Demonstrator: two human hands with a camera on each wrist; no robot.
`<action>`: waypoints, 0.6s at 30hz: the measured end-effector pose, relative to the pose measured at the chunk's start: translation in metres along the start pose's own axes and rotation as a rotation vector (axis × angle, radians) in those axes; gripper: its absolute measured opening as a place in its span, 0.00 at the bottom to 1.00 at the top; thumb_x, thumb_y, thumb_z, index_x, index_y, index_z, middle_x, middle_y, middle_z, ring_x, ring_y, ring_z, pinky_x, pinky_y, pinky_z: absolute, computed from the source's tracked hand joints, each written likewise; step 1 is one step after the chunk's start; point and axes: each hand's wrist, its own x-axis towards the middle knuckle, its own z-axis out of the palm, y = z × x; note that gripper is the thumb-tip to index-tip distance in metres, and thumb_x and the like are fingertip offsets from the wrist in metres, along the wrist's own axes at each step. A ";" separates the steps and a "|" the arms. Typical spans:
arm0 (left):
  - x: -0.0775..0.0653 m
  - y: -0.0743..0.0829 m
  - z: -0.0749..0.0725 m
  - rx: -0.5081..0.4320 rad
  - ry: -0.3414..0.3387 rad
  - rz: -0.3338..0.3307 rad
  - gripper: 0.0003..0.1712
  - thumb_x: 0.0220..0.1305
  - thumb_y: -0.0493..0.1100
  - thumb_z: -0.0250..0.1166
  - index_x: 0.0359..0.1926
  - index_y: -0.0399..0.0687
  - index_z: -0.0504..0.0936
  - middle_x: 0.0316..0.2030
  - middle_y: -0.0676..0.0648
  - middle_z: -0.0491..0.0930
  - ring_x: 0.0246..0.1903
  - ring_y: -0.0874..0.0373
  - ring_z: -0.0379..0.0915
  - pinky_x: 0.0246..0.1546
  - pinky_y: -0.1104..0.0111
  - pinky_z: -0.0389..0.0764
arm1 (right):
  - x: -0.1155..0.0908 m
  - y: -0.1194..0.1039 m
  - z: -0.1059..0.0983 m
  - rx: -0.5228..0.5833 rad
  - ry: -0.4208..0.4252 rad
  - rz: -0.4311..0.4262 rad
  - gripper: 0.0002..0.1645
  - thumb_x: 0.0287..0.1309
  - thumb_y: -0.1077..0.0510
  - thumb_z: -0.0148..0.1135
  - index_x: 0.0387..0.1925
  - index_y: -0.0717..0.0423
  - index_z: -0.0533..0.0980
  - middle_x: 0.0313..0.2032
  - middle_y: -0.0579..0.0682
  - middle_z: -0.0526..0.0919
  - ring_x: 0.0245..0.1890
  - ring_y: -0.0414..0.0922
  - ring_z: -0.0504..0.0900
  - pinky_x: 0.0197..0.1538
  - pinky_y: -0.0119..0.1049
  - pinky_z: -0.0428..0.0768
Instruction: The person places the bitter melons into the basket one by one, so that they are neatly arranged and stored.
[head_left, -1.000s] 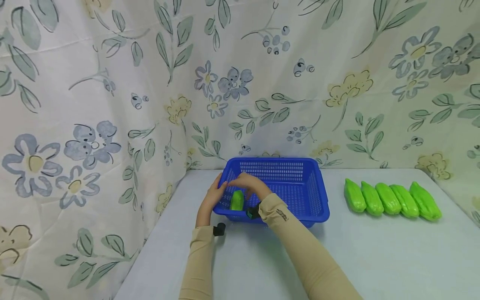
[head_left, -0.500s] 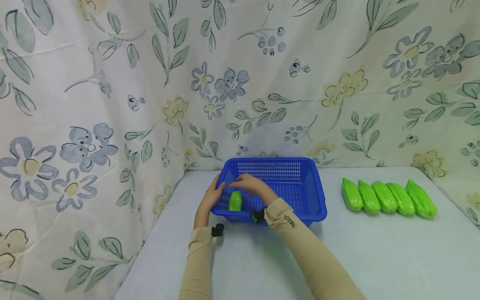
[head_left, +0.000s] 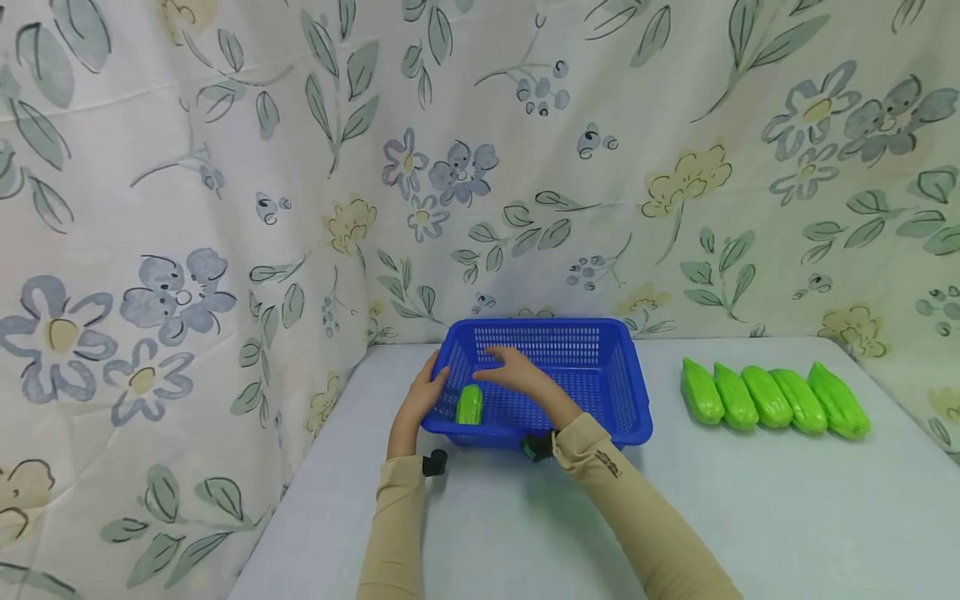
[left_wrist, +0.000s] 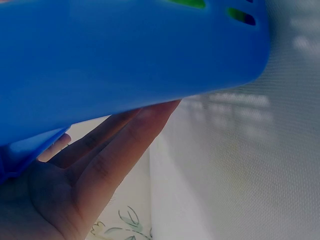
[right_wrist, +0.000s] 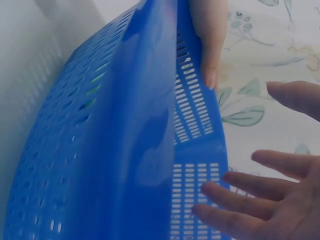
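A blue plastic basket (head_left: 577,379) with slotted walls stands on the table. Inside its left end lies one glossy bright green vegetable (head_left: 469,405), shaped like a stubby gourd. My left hand (head_left: 425,392) grips the basket's left rim, its thumb over the inner side. In the left wrist view, the fingers (left_wrist: 117,155) of that hand press the basket's outer wall. Above the basket's interior hovers my right hand (head_left: 517,373), to the right of the green vegetable and apart from it. The right wrist view shows this hand (right_wrist: 280,195) with spread fingers, holding nothing.
Several more green gourd-shaped vegetables (head_left: 770,397) lie in a row on the right of the white table (head_left: 517,525). A floral cloth (head_left: 465,167) hangs behind the table and along its left side. Small black devices (head_left: 435,462) are strapped at the wrists.
My right hand has drawn rightward, away from the green vegetable in the basket, and its fingers have spread. The left hand keeps its hold on the rim. The view has shifted slightly.
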 end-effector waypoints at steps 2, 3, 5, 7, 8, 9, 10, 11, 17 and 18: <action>-0.001 0.001 0.000 -0.009 -0.003 -0.010 0.35 0.76 0.52 0.46 0.77 0.49 0.48 0.75 0.36 0.52 0.73 0.33 0.49 0.69 0.38 0.55 | -0.003 0.003 -0.002 0.007 0.017 -0.010 0.40 0.62 0.49 0.63 0.71 0.60 0.62 0.70 0.62 0.66 0.70 0.60 0.66 0.68 0.55 0.69; -0.001 0.001 0.000 -0.014 -0.005 -0.016 0.35 0.76 0.52 0.46 0.77 0.49 0.48 0.75 0.36 0.52 0.73 0.33 0.49 0.70 0.38 0.55 | -0.005 0.004 -0.004 0.008 0.024 -0.016 0.41 0.62 0.49 0.63 0.71 0.60 0.62 0.70 0.62 0.65 0.70 0.60 0.65 0.68 0.55 0.69; -0.002 0.002 -0.001 -0.011 -0.002 -0.012 0.35 0.76 0.52 0.46 0.77 0.48 0.48 0.75 0.36 0.52 0.73 0.33 0.48 0.70 0.38 0.54 | -0.009 0.008 -0.007 0.007 0.041 -0.020 0.41 0.62 0.48 0.64 0.71 0.58 0.61 0.70 0.62 0.65 0.70 0.61 0.66 0.67 0.56 0.70; -0.002 0.002 -0.002 -0.002 0.001 -0.005 0.35 0.76 0.51 0.46 0.77 0.47 0.48 0.75 0.35 0.52 0.73 0.33 0.49 0.70 0.38 0.54 | -0.012 0.013 -0.011 0.018 0.055 -0.024 0.41 0.62 0.48 0.64 0.72 0.58 0.61 0.71 0.62 0.64 0.69 0.61 0.66 0.66 0.56 0.71; -0.002 0.002 -0.002 0.004 0.004 -0.001 0.34 0.76 0.51 0.46 0.77 0.47 0.49 0.75 0.35 0.53 0.73 0.32 0.49 0.70 0.38 0.55 | -0.014 0.014 -0.013 0.025 0.063 -0.024 0.42 0.62 0.48 0.64 0.72 0.58 0.60 0.71 0.61 0.63 0.69 0.62 0.66 0.66 0.56 0.71; -0.002 0.001 -0.002 0.005 0.007 0.002 0.34 0.76 0.51 0.46 0.77 0.47 0.49 0.75 0.35 0.53 0.73 0.32 0.49 0.69 0.37 0.55 | -0.016 0.016 -0.015 0.029 0.070 -0.028 0.42 0.62 0.48 0.64 0.72 0.57 0.60 0.72 0.61 0.63 0.70 0.62 0.66 0.66 0.56 0.71; -0.001 0.001 -0.002 0.006 0.008 0.005 0.34 0.76 0.51 0.46 0.77 0.47 0.49 0.75 0.35 0.53 0.73 0.32 0.49 0.70 0.38 0.55 | -0.017 0.019 -0.018 0.035 0.076 -0.033 0.42 0.62 0.48 0.64 0.72 0.57 0.59 0.72 0.61 0.62 0.70 0.62 0.65 0.66 0.56 0.71; -0.001 0.000 -0.002 0.003 0.006 0.003 0.34 0.76 0.51 0.46 0.77 0.47 0.49 0.75 0.35 0.53 0.73 0.32 0.49 0.70 0.38 0.54 | -0.019 0.021 -0.020 0.036 0.082 -0.038 0.43 0.62 0.48 0.64 0.73 0.57 0.59 0.72 0.61 0.61 0.70 0.63 0.65 0.66 0.56 0.71; 0.001 -0.003 0.001 -0.005 0.006 -0.003 0.35 0.76 0.52 0.46 0.77 0.49 0.49 0.75 0.35 0.53 0.73 0.32 0.49 0.70 0.38 0.54 | -0.031 0.033 -0.035 0.025 0.134 -0.062 0.44 0.64 0.47 0.62 0.74 0.57 0.56 0.74 0.60 0.58 0.71 0.63 0.61 0.68 0.58 0.67; 0.001 -0.003 0.002 -0.003 0.006 -0.002 0.35 0.76 0.52 0.46 0.77 0.49 0.49 0.75 0.35 0.53 0.73 0.32 0.49 0.70 0.38 0.55 | -0.033 0.036 -0.037 0.025 0.143 -0.062 0.44 0.64 0.47 0.62 0.74 0.56 0.55 0.74 0.60 0.58 0.72 0.63 0.60 0.69 0.58 0.66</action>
